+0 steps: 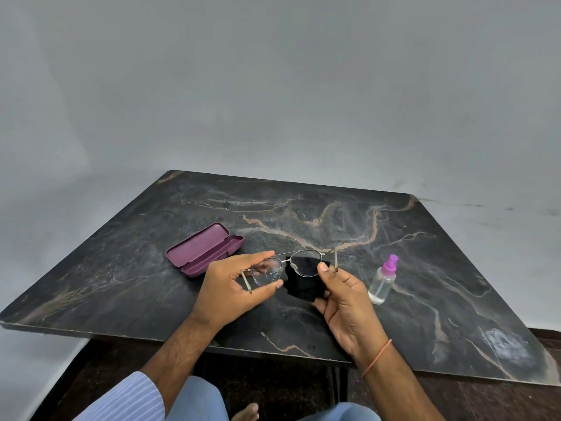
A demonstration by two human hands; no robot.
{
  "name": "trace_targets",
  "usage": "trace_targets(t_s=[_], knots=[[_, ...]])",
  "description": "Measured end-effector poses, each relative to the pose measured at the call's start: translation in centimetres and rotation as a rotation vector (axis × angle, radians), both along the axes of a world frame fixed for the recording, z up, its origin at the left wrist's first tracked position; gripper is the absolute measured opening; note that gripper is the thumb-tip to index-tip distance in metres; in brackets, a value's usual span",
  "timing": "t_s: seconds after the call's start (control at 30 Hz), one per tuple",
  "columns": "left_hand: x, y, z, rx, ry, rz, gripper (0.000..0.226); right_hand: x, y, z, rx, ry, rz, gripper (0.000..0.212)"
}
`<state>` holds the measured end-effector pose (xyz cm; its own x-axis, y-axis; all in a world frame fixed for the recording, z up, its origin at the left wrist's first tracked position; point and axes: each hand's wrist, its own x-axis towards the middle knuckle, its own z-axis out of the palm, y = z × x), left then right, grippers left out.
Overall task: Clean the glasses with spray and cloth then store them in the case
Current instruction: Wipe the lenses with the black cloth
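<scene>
Thin metal-framed glasses [289, 259] are held up above the dark marble table [425, 268], temples unfolded toward me. My left hand [230, 287] pinches the left lens, which shows droplets, between thumb and fingers. My right hand [343, 302] holds a black cloth [300, 282] pressed against the right lens, thumb on the lens rim. A purple glasses case [206, 249] lies open on the table to the left, nothing in it. A small clear spray bottle [383, 281] with a purple nozzle stands to the right of my right hand.
The table sits against a plain grey wall. Its near edge runs just below my wrists, with my knees and a bare foot [246, 411] beneath it.
</scene>
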<state>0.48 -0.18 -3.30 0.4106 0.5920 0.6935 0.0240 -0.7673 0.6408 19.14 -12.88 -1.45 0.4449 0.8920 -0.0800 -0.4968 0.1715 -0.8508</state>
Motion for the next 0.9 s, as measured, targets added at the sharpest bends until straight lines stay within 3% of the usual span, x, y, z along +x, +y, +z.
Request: trace_targets(t_s=[0.17, 0.47, 0.6, 0.9], knots=[[0.05, -0.14, 0.16, -0.024, 0.026, -0.007, 0.06, -0.2, -0.03, -0.13, 0.034, -0.01, -0.064, 0.021], [0.01, 0.06, 0.1, -0.021, 0.028, -0.003, 0.058, -0.23, -0.15, 0.41, 0.001, 0.002, 0.016, 0.026], [0.07, -0.04, 0.09, -0.017, 0.025, -0.002, 0.058, -0.27, -0.1, -0.06, 0.039, 0.01, -0.054, 0.013], [-0.03, -0.15, 0.17, -0.061, 0.017, -0.018, 0.06, 0.16, -0.27, 0.06, -0.016, 0.004, 0.084, 0.035]])
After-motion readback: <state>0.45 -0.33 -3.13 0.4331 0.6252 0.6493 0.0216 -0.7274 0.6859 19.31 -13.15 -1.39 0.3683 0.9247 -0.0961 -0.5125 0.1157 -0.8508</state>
